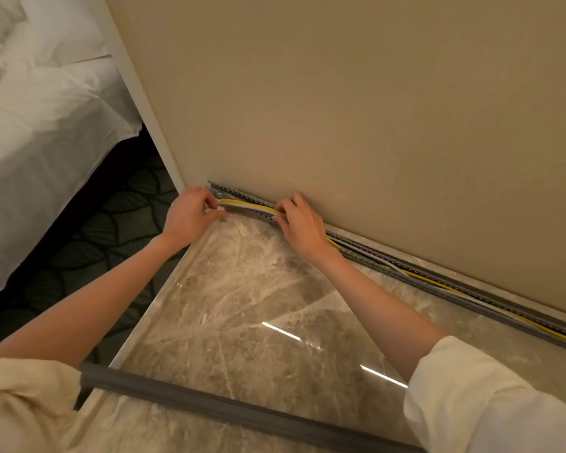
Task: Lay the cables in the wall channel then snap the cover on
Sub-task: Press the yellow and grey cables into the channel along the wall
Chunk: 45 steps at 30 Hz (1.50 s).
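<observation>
A grey slotted wall channel runs along the foot of the beige wall, from the left corner to the right edge. Yellow and white cables lie in it; between my hands they arch slightly above the channel. My left hand pinches the cable ends at the channel's left end. My right hand presses the cables down, fingers curled over them and the channel's front lip. The long grey cover strip lies loose across the marble floor near me, untouched.
Glossy beige marble floor spreads between me and the wall. A white door frame bounds the wall on the left. Beyond it are dark patterned carpet and a bed with white sheets.
</observation>
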{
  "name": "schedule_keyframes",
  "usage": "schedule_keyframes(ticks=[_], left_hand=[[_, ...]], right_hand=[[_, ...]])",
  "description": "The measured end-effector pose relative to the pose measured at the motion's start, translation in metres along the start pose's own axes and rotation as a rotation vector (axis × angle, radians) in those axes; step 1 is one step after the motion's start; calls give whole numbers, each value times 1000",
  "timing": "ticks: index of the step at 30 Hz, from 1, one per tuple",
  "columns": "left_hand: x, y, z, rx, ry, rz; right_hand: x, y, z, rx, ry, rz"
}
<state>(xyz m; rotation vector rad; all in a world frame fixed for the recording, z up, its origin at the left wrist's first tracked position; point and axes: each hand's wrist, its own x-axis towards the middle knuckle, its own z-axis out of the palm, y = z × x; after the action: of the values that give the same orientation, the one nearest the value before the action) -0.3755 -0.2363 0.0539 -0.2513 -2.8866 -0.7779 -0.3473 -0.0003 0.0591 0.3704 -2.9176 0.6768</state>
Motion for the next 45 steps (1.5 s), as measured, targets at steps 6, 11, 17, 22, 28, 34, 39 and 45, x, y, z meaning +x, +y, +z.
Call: schedule_keyframes(ticks=[6, 11, 17, 22, 28, 34, 39, 45], left_hand=[[0, -13, 9, -65, 21, -179], [7, -13, 12, -73, -17, -328], [19, -12, 9, -180, -144, -378], [24, -13, 11, -225, -269, -431], [25, -16, 1, -58, -173, -305], [34, -10, -32, 136, -98, -17], [49, -2, -46, 361, -185, 178], [55, 1, -45, 630, -313, 278]], right_hand=[[0, 3, 6, 2, 26, -3], [0, 5, 5, 17, 20, -8], [0, 4, 4, 41, 4, -8], [-3, 2, 6, 42, 10, -25], [-6, 4, 10, 97, 36, -8], [-5, 4, 14, 132, 57, 19], [-6, 9, 15, 129, 51, -2], [-13, 14, 20, 45, 34, -58]])
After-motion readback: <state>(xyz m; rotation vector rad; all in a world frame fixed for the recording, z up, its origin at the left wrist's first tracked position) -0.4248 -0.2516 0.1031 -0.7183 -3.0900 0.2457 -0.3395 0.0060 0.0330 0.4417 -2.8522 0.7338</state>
